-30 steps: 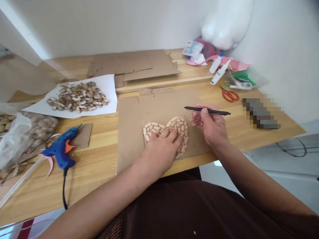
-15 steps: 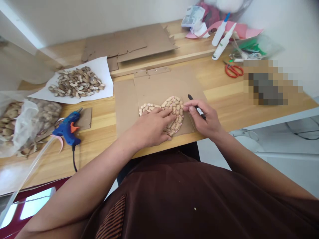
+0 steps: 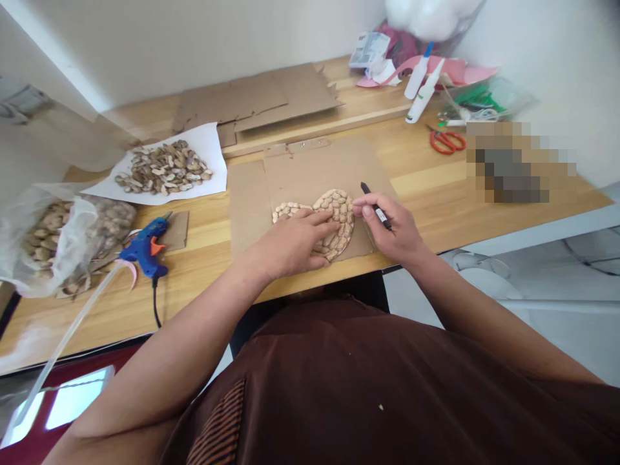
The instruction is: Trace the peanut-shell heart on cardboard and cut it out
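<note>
A heart-shaped piece covered in peanut shells (image 3: 341,213) lies on a flat sheet of brown cardboard (image 3: 314,171) at the table's front edge. Across its left and middle part rests my left hand (image 3: 298,242), fingers spread flat, hiding much of the shells. My right hand (image 3: 391,226) is closed around a black marker (image 3: 376,201) with a white label; the marker slants up past the thumb. The fingertips of that hand touch or nearly touch the right rim of the heart. What lies under those fingertips is too small to make out.
To the left lie a blue glue gun (image 3: 145,248), a plastic bag of peanuts (image 3: 53,236) and loose shells (image 3: 167,168) on white paper. Cardboard pieces (image 3: 261,97) lie at the back. Farther right are two white bottles (image 3: 424,93), red-handled scissors (image 3: 446,141) and a blurred-out object (image 3: 513,171).
The view has shifted slightly, so the table's things appear a little displaced. Both hands keep nearly the same pose on and beside the shell-covered heart.
</note>
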A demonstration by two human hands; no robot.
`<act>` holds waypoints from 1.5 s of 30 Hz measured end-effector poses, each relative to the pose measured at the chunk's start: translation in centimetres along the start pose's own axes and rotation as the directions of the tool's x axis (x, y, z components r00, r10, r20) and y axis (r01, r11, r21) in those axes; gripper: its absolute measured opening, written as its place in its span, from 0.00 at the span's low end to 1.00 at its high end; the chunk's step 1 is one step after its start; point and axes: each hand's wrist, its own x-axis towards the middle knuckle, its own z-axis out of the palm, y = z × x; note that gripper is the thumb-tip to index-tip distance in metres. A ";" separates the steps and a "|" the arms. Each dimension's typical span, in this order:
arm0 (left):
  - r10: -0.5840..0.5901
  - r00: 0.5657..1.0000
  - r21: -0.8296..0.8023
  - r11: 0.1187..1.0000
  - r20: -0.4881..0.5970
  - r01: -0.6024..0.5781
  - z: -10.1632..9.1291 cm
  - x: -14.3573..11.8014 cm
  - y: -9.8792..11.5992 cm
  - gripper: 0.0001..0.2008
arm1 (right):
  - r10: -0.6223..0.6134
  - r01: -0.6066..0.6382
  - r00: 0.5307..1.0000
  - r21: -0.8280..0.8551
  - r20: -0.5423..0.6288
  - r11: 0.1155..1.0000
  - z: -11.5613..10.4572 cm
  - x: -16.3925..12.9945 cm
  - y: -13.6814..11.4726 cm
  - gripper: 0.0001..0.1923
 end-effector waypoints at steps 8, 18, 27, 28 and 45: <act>0.005 1.000 -0.030 1.000 0.021 -0.005 -0.3 -0.4 0.1 0.38 | 0.018 -0.017 1.000 0.032 -0.020 0.999 0.1 0.0 0.0 0.12; 0.002 0.996 0.030 1.000 -0.093 0.001 0.7 -0.5 0.9 0.31 | 0.038 -0.037 0.999 0.041 -0.018 0.998 0.2 -0.1 0.3 0.11; -0.009 0.994 0.047 0.999 -0.111 0.014 1.0 -0.5 1.4 0.32 | 0.037 -0.037 0.999 0.036 -0.019 0.999 0.1 -0.1 0.3 0.11; -0.011 0.993 0.052 0.998 -0.114 0.017 1.0 -0.5 1.5 0.32 | 0.039 -0.038 0.999 0.036 -0.018 0.999 0.1 -0.1 0.3 0.11; 0.049 0.999 -0.051 0.997 -0.015 -0.050 0.4 -0.7 -0.3 0.34 | -0.290 0.316 0.942 -0.165 0.167 0.934 -0.2 -2.2 -2.4 0.12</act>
